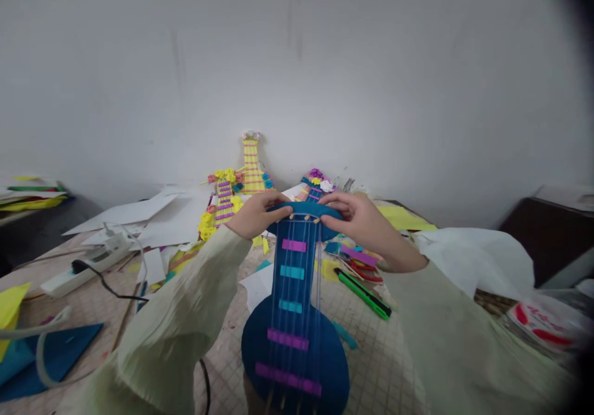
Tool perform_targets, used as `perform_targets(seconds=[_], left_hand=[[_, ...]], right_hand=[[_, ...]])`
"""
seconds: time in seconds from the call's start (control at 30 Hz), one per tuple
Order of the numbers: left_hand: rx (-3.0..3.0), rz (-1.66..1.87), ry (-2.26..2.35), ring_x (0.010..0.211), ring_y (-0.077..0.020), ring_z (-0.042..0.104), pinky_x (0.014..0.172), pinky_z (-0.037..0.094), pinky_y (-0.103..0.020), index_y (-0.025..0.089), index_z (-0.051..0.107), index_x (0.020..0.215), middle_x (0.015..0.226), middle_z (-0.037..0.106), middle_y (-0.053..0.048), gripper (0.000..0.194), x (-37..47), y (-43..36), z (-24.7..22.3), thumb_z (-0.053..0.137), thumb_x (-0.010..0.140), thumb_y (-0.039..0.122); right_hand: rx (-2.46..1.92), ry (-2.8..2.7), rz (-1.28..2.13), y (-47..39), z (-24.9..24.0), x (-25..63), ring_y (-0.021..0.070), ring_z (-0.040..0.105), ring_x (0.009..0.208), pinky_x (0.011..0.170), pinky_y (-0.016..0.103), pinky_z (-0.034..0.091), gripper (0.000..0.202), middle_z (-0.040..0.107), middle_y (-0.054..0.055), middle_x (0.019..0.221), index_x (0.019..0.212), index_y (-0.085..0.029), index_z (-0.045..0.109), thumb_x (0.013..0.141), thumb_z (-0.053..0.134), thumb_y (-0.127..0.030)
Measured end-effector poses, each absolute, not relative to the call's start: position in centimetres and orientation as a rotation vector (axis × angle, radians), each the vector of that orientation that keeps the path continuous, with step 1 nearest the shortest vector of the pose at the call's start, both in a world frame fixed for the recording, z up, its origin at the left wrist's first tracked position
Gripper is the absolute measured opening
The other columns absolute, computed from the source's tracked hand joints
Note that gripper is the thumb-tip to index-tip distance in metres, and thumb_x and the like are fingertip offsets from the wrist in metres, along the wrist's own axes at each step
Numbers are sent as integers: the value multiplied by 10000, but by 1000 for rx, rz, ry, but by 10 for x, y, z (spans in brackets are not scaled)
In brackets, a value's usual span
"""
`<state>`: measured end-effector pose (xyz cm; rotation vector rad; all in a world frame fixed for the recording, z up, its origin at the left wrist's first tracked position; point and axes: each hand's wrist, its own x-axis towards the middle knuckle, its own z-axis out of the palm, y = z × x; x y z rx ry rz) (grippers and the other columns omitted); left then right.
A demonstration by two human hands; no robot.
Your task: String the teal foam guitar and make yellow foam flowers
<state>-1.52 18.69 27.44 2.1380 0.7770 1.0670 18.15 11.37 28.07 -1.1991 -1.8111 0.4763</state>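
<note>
Upright in front of me stands a blue toy guitar, with purple and light-blue strips across its neck and body. Thin strings run down its front from small pale pegs on the head. My left hand pinches the left end of the guitar's head, thumb in front and fingers behind. On the opposite end my right hand holds the head in the same manner, thumb near a peg. A loose string hangs along the right side of the neck. The fingertips behind the head are hidden.
Decorated yellow guitars lean near the wall. A green cutter knife lies to the right on the table, near paper scraps. To the left are a white power strip, cables and white sheets. A white plastic bag lies at right.
</note>
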Motion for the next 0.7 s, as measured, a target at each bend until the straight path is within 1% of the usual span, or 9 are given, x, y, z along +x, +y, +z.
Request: perform_targets(seconds=[0.2,0.3,0.4,0.47,0.5,0.53,0.6,0.67,0.7], left_hand=[[2126,999,803,746,-186,567,655,450,-284,158,630,764,766,627,-58,175,-13,200,275,592,702,317],[2104,1012,797,758,-184,562,663,443,-273,162,644,775,775,623,-53,198,-12,200,274,592,709,341],[1858,1179,813,847,-187,549,673,450,-259,192,620,919,935,606,-53,273,-11,199,253,561,742,390],[1528,1243,867,874,-181,543,635,464,-256,242,523,1086,1051,563,-54,369,-12,198,226,499,780,448],[1365,1216,885,855,-169,548,625,470,-257,264,465,1142,1062,552,-52,412,-13,197,209,487,785,467],[1235,1131,910,830,-155,554,626,472,-257,280,433,1159,1056,551,-46,434,-15,195,192,488,780,484],[1175,985,946,736,-150,566,585,470,-268,214,485,1088,943,584,-66,429,-18,190,161,521,756,483],[1152,872,975,654,-141,564,536,447,-242,164,556,955,785,596,-49,375,-22,184,137,632,683,411],[1146,838,988,618,-130,555,509,425,-220,161,575,906,726,587,-29,343,-22,181,128,673,646,363]], right_hand=[[-1221,-1846,551,124,284,186,167,631,689,602,279,494,205,655,40,775,923,-184,557,729,575,-247],[-1243,-1837,495,128,281,188,172,626,694,608,282,486,195,650,40,767,902,-182,572,723,587,-257],[-1187,-1763,492,133,262,189,171,620,719,621,283,477,251,644,36,808,970,-197,570,745,572,-310],[-1137,-1643,678,138,240,189,165,620,688,616,289,478,365,639,22,776,1102,-217,506,762,552,-342],[-1120,-1550,810,140,227,189,162,619,649,604,294,479,415,632,11,729,1145,-220,472,761,552,-352],[-1108,-1454,934,142,214,189,160,618,635,606,297,480,446,631,9,721,1160,-218,459,749,567,-352],[-1086,-1303,1051,147,186,187,152,616,657,624,294,478,445,641,30,824,1127,-215,482,718,600,-346],[-1083,-1260,1096,150,160,185,149,612,689,655,297,477,400,635,53,911,1045,-194,523,693,623,-354],[-1085,-1257,1114,151,148,183,149,609,693,664,298,476,377,634,57,908,993,-181,542,675,639,-358]])
